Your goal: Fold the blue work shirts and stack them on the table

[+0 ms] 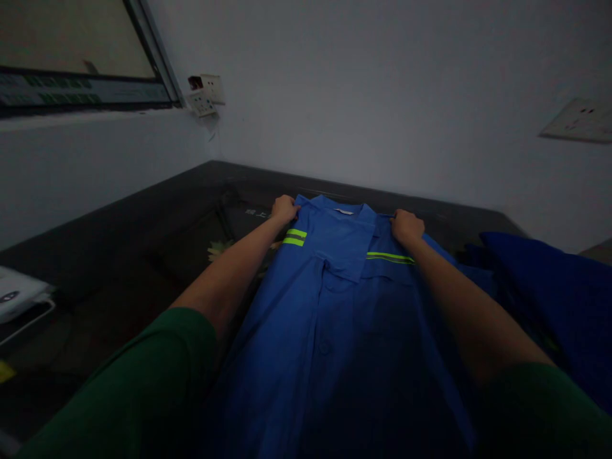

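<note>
A blue work jacket (296,319) with yellow-green reflective strips lies front up on a dark table, its collar at the far end and its lower part running toward me. My left hand (285,209) is closed on the jacket's left shoulder edge, fingers pinching the cloth. At the opposite shoulder my right hand (408,227) grips the fabric in the same way. Between the hands, the collar (342,210) shows a small white label. The front panel is partly folded over near the chest. Shadow darkens the lower part of the jacket.
More folded blue cloth (540,280) is piled at the right. A white device (21,294) sits at the left edge of the dark table (157,191). Walls bound the table behind and at left, with a loose socket (201,102) in the corner and another socket plate (581,121) at right.
</note>
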